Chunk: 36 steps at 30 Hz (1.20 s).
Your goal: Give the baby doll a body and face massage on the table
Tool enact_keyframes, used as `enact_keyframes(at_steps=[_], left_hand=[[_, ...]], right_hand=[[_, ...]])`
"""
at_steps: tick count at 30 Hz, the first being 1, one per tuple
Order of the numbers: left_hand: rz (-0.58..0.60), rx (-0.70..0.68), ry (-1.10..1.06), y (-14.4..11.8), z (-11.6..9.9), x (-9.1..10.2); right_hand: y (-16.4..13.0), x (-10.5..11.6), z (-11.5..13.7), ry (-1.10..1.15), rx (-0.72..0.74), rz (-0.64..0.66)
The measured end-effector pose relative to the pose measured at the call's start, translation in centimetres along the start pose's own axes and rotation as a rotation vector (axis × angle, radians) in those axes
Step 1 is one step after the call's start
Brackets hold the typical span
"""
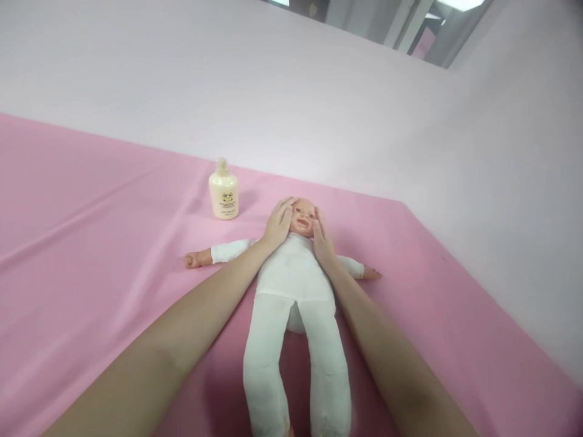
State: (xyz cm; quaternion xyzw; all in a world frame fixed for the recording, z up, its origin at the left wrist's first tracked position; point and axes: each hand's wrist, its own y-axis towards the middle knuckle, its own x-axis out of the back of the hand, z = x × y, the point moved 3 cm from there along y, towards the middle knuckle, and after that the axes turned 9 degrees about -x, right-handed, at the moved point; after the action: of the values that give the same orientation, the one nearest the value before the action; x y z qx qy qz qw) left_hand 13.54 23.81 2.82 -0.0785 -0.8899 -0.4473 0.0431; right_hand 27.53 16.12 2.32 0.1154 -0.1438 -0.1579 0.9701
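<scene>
A baby doll (294, 285) in a white soft body lies on its back on the pink sheet (91, 243), arms spread, legs toward me. My left hand (277, 224) rests flat against the left side of the doll's head (303, 217). My right hand (322, 240) lies against the right side of the head, fingers along the cheek. Both hands cup the head without gripping it.
A cream lotion bottle (223, 191) stands upright on the sheet just left of the doll's head. A pale pink wall (319, 103) rises behind the sheet and along its right edge.
</scene>
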Motion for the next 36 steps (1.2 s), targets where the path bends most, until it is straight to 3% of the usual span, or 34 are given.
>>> enact_keyframes(at_steps=[36], left_hand=[[-0.004,-0.018,0.011,-0.09,0.35,0.04]], right_hand=[[0.28,-0.17,-0.53,0.000,0.011,-0.024]])
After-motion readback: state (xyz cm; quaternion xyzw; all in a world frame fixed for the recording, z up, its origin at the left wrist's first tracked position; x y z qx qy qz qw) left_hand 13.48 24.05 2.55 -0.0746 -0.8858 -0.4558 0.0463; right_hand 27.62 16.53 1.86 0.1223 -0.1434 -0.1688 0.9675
